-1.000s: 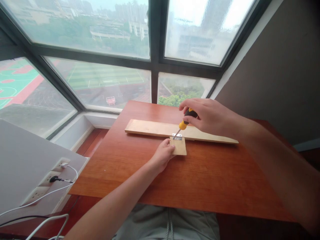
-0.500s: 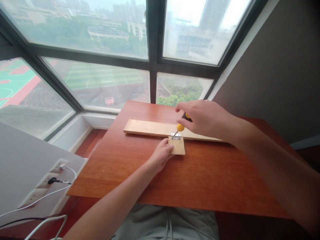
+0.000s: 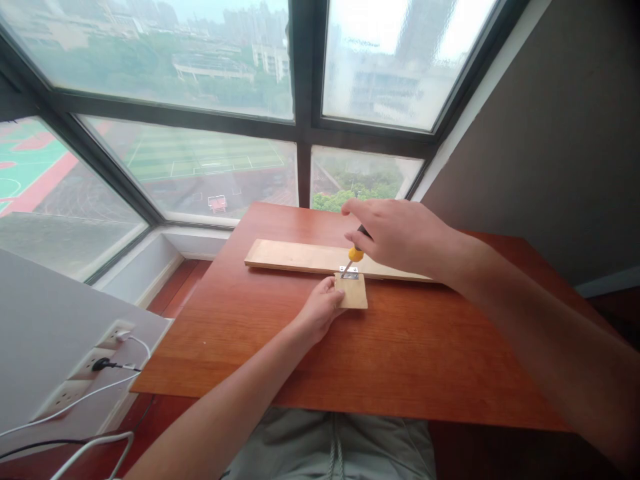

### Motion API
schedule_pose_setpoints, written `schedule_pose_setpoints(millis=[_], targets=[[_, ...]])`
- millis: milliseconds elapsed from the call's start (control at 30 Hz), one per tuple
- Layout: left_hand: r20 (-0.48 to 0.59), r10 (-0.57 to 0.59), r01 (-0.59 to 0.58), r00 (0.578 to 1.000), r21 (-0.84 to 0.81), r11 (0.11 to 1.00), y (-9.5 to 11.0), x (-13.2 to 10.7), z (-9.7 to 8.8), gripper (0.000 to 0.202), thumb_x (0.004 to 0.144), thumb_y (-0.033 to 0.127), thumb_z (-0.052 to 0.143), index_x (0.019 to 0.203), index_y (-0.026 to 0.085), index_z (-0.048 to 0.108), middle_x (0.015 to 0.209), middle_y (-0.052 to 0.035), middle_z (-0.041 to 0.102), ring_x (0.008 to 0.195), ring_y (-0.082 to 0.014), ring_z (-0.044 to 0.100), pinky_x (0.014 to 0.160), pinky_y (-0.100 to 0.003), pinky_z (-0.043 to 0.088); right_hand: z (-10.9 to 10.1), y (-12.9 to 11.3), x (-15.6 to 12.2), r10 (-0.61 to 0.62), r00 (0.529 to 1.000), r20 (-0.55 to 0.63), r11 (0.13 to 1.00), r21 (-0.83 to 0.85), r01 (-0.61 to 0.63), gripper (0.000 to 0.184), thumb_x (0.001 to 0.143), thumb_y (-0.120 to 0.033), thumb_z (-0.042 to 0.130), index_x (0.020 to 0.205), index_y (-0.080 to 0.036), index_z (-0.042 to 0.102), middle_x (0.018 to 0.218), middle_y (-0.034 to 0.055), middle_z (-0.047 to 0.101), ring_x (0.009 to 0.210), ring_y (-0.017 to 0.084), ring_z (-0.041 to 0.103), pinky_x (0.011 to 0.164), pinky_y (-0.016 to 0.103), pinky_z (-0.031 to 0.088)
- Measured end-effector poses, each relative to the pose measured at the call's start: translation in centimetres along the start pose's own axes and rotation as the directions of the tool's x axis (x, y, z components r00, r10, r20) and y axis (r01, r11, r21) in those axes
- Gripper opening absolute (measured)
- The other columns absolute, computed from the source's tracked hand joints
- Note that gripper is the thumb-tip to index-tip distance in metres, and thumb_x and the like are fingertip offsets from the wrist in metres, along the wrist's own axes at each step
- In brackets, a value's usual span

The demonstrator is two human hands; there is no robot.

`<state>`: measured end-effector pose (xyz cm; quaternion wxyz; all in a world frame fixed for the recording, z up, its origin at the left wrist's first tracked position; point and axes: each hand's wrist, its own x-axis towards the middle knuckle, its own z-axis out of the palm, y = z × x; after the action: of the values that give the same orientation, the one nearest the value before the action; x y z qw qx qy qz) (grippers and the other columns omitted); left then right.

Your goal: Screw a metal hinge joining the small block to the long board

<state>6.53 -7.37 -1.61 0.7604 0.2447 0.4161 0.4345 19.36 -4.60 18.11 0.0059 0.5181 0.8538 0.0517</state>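
Note:
A long pale wooden plank (image 3: 295, 256) lies across the far part of the red-brown table (image 3: 410, 353). A small square wooden block (image 3: 354, 295) butts against its near edge, and a small metal hinge (image 3: 349, 272) bridges the two. My right hand (image 3: 400, 233) is closed round a yellow-and-black screwdriver (image 3: 355, 253), whose tip rests on the hinge. My left hand (image 3: 320, 309) presses against the left edge of the small block, fingers curled on it.
Large windows (image 3: 200, 160) stand right behind the table's far edge. A grey wall (image 3: 550, 147) rises at the right. At the lower left a white power strip (image 3: 85, 373) carries plugs and trailing cables. My lap shows below the table's near edge.
My right hand has turned over the screwdriver, hiding more of its handle. The view has drifted slightly. The left hand, block and plank keep their places.

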Motion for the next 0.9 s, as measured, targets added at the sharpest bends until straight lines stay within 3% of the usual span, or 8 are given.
schedule_pose_setpoints(millis=[67, 133, 267, 400, 533, 733, 900], targets=[[-0.001, -0.001, 0.001, 1.0, 0.002, 1.0, 0.0, 0.0, 0.0, 0.023, 0.072, 0.006, 0.063, 0.093, 0.015, 0.059, 0.089, -0.0059, 0.068, 0.076, -0.0148, 0.065, 0.071, -0.027, 0.055, 0.1, 0.0, 0.2, 0.078, 0.997, -0.003, 0.994, -0.072, -0.078, 0.035, 0.097, -0.043, 0.04, 0.113, -0.019, 0.061, 0.087, 0.0101, 0.071, 0.075, 0.026, 0.064, 0.058, 0.031, 0.033], [0.001, -0.003, 0.003, 1.0, 0.004, 1.0, 0.0, 0.0, 0.0, 0.022, 0.072, 0.006, 0.062, 0.092, 0.015, 0.059, 0.089, -0.0059, 0.068, 0.076, -0.0148, 0.065, 0.071, -0.027, 0.055, 0.2, 0.2, 0.2, 0.069, 0.997, -0.028, 0.996, -0.063, -0.07, 0.038, 0.096, -0.046, 0.042, 0.117, -0.02, 0.06, 0.093, 0.0103, 0.071, 0.077, 0.025, 0.064, 0.058, 0.031, 0.033], [0.011, 0.003, -0.003, 1.0, -0.002, 1.0, -0.1, 0.1, -0.1, 0.024, 0.071, 0.006, 0.064, 0.093, 0.016, 0.059, 0.089, -0.0057, 0.068, 0.077, -0.0153, 0.066, 0.072, -0.028, 0.056, 0.4, 0.6, -0.3, -0.055, 0.996, -0.074, 0.998, 0.033, 0.058, 0.042, 0.089, -0.033, 0.049, 0.13, -0.025, 0.053, 0.122, 0.0096, 0.065, 0.079, 0.021, 0.063, 0.059, 0.03, 0.035], [0.0, -0.001, 0.001, 1.0, -0.003, 1.0, -0.1, 0.1, -0.1, 0.024, 0.072, 0.006, 0.063, 0.093, 0.016, 0.059, 0.091, -0.0061, 0.069, 0.077, -0.0152, 0.066, 0.072, -0.028, 0.056, 0.2, 0.3, -0.5, -0.115, 0.992, -0.043, 0.985, 0.121, 0.12, 0.045, 0.085, -0.023, 0.05, 0.13, -0.023, 0.053, 0.11, 0.008, 0.069, 0.084, 0.022, 0.063, 0.061, 0.03, 0.037], [0.0, -0.003, 0.003, 1.0, -0.003, 1.0, 0.0, 0.1, 0.0, 0.023, 0.073, 0.006, 0.062, 0.093, 0.016, 0.059, 0.091, -0.0062, 0.069, 0.077, -0.0149, 0.066, 0.071, -0.027, 0.056, 0.1, -0.2, 0.0, -0.026, 0.999, -0.04, 0.999, 0.021, 0.027, 0.037, 0.092, -0.033, 0.046, 0.125, -0.021, 0.058, 0.096, 0.0107, 0.072, 0.079, 0.026, 0.065, 0.057, 0.031, 0.034], [0.001, -0.004, 0.004, 1.0, -0.008, 1.0, -0.1, 0.1, -0.1, 0.025, 0.07, 0.007, 0.067, 0.093, 0.016, 0.06, 0.092, -0.0069, 0.069, 0.078, -0.0157, 0.067, 0.074, -0.028, 0.056, 0.6, 0.3, 0.8, 0.184, 0.98, -0.081, 0.974, -0.121, -0.193, 0.044, 0.097, -0.042, 0.036, 0.084, -0.02, 0.071, 0.075, 0.0134, 0.07, 0.067, 0.026, 0.064, 0.053, 0.032, 0.033], [-0.004, -0.008, 0.008, 1.0, -0.011, 1.0, 0.0, 0.1, -0.1, 0.023, 0.071, 0.005, 0.064, 0.091, 0.016, 0.06, 0.091, -0.0063, 0.069, 0.077, -0.0154, 0.067, 0.073, -0.028, 0.056, 1.0, 0.8, 0.9, 0.236, 0.966, -0.108, 0.962, -0.116, -0.248, 0.043, 0.096, -0.043, 0.039, 0.082, -0.022, 0.074, 0.076, 0.0124, 0.072, 0.066, 0.024, 0.064, 0.055, 0.031, 0.037]])
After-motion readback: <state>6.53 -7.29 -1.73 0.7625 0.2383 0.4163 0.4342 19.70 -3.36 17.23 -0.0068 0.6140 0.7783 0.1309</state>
